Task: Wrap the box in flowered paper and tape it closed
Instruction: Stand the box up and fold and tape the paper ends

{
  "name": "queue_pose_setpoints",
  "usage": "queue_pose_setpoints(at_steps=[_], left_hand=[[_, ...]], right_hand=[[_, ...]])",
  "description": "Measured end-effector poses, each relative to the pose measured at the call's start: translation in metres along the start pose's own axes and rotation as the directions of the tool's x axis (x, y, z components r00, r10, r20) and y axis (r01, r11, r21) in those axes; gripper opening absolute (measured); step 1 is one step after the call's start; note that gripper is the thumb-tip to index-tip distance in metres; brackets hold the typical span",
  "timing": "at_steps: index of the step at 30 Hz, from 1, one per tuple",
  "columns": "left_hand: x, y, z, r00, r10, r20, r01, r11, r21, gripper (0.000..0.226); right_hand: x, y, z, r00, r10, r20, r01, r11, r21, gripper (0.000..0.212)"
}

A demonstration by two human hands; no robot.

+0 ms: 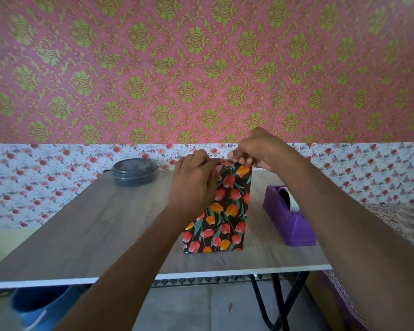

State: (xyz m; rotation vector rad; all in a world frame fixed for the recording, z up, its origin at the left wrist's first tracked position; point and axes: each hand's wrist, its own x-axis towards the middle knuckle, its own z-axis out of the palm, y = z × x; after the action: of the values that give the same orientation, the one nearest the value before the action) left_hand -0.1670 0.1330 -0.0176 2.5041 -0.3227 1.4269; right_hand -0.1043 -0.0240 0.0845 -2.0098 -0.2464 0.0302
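Although already sheathed on every visible face in glossy black tulip-flowered paper (234, 185), stands on end as a tall box (221, 218) mid grey wood-grain table (93, 223), near purple plastic tape dispenser (288, 222). Pinching the top paper edge with curled fingers: left hand (191, 185), right hand (257, 150). Probably remaining: closing and taping the top; underside hidden.

Your flowered paper (221, 211) looks smooth and slightly glossy, catching light at a lower corner. Your table (105, 223) has a matt grey wood-grain top on black metal legs (282, 304); the tape dispenser (287, 225) is smooth purple plastic, the round container (134, 174) dark shiny plastic.
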Motion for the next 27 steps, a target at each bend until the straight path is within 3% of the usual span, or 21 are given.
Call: queue_pose_setpoints(at_steps=[2, 6, 14, 18, 21, 27], left_hand=[[0.000, 0.001, -0.001, 1.000, -0.004, 0.003, 0.004, 1.000, 0.002, 0.033], [-0.001, 0.001, -0.003, 1.000, -0.010, 0.016, 0.010, 1.000, -0.004, 0.033], [0.000, -0.002, -0.001, 1.000, -0.014, 0.025, 0.014, 1.000, 0.012, 0.033], [-0.001, 0.000, -0.001, 1.000, -0.011, 0.022, 0.010, 1.000, 0.015, 0.035], [-0.001, 0.001, -0.001, 0.999, -0.031, 0.028, 0.030, 0.999, 0.022, 0.035], [0.007, 0.008, -0.007, 0.986, -0.042, 0.158, 0.037, 0.999, 0.034, 0.036]], right_hand=[[0.001, -0.004, 0.001, 1.000, 0.015, 0.014, -0.014, 0.999, -0.053, 0.039], [0.003, -0.014, 0.003, 0.997, 0.058, 0.041, -0.049, 0.980, -0.194, 0.015], [0.015, -0.027, -0.005, 0.985, 0.121, 0.120, -0.065, 0.916, -0.396, 0.020], [0.020, -0.023, -0.011, 0.986, 0.144, 0.078, -0.089, 0.871, -0.483, 0.046], [0.019, -0.010, -0.016, 0.973, 0.208, 0.103, -0.152, 0.905, -0.398, 0.051], [0.020, 0.018, -0.024, 0.951, 0.259, 0.167, -0.261, 0.965, -0.010, 0.022]])
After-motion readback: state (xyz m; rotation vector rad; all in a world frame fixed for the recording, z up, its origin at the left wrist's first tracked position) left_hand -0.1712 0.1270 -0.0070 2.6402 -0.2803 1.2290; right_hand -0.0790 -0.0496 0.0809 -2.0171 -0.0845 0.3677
